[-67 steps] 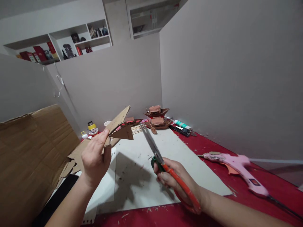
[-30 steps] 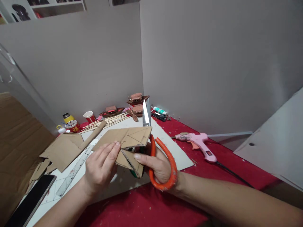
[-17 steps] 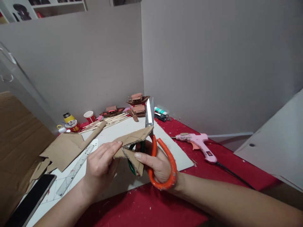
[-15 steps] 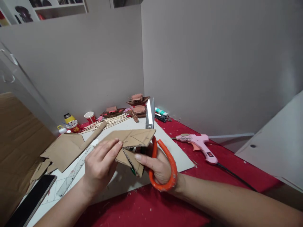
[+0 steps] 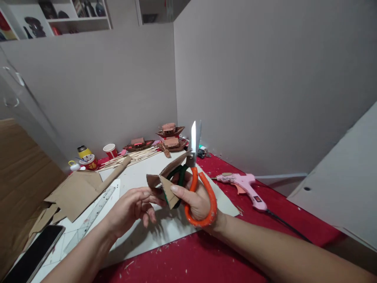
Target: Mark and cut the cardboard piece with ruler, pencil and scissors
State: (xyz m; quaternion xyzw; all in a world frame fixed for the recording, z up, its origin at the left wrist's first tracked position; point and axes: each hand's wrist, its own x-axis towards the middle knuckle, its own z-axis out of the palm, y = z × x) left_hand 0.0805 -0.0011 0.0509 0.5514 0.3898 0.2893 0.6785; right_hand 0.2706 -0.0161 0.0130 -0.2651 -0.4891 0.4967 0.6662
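My right hand holds large scissors with one orange and one dark green handle, blades pointing up. Its thumb presses a folded piece of cardboard against the handles. The cardboard is bent into angled flaps with raw edges, and one flap rises towards the scissor blades. At the cardboard's lower left is my left hand, thumb and forefinger at its edge. The other left fingers hang loosely curled below, and the fingertips under the cardboard are partly hidden.
A white board lies on the red tabletop. Left are cut cardboard sheets, a clear ruler and a phone. Behind are thin sticks, paper cups and model boats. A corded pink glue gun lies right.
My left hand has moved down from the top of the cardboard to its lower left edge. The cardboard has turned and tilted up, showing more of the green handle. The scissors have shifted slightly.
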